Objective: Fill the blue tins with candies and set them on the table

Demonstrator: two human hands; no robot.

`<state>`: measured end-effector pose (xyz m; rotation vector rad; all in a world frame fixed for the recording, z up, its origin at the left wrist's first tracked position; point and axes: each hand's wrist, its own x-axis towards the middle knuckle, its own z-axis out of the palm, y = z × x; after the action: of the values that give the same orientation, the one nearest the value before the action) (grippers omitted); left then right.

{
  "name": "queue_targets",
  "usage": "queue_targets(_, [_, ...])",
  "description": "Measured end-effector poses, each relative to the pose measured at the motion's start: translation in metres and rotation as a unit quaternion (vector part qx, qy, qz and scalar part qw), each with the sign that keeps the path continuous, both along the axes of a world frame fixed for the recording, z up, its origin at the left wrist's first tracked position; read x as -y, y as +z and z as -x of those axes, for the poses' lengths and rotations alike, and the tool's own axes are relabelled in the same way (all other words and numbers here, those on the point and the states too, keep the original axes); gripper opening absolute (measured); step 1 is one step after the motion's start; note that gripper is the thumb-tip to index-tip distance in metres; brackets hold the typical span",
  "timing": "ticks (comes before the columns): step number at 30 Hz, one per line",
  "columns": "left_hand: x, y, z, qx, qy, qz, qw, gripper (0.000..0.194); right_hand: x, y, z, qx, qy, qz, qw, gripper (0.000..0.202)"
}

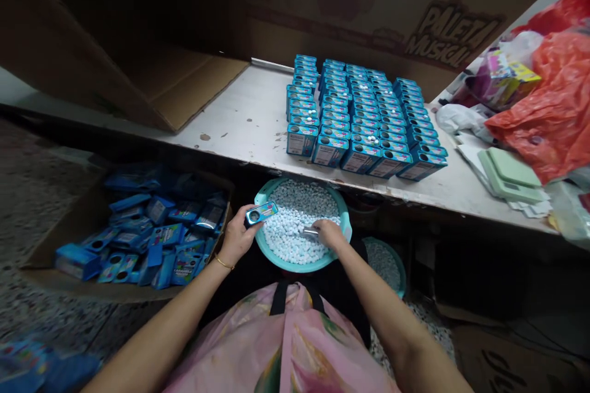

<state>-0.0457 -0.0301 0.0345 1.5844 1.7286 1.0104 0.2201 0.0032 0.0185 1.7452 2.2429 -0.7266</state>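
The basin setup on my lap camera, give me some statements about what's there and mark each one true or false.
1. The right hand holds a metal utensil at the pellets. True.
2. The left hand is empty. False: it holds a small box.
3. The pellets fill a teal basin. True.
4. The boxes in the open carton stand in neat rows. False: they lie jumbled there.
5. A pale green scale is to the right of the rows of blue boxes. True.
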Motion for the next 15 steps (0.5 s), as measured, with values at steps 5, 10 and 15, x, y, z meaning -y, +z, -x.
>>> queue_targets(5, [-0.003, -0.006, -0.012, -0.029, -0.022, 0.011, 0.999, 0.04, -0.003, 0.057, -0.038, -0.028, 0.001, -0.021, 0.999, 0.031])
queue_targets(10, [-0.004, -0.011, -0.044, -0.036, -0.094, 0.004, 0.995, 0.04, 0.006, 0.12, -0.017, -0.024, 0.066, -0.067, 0.995, 0.034])
queue_targets(15, [-0.003, -0.008, -0.048, -0.044, -0.105, -0.005, 0.993, 0.041, 0.012, 0.137, -0.004, 0.03, 0.075, -0.076, 0.994, 0.035])
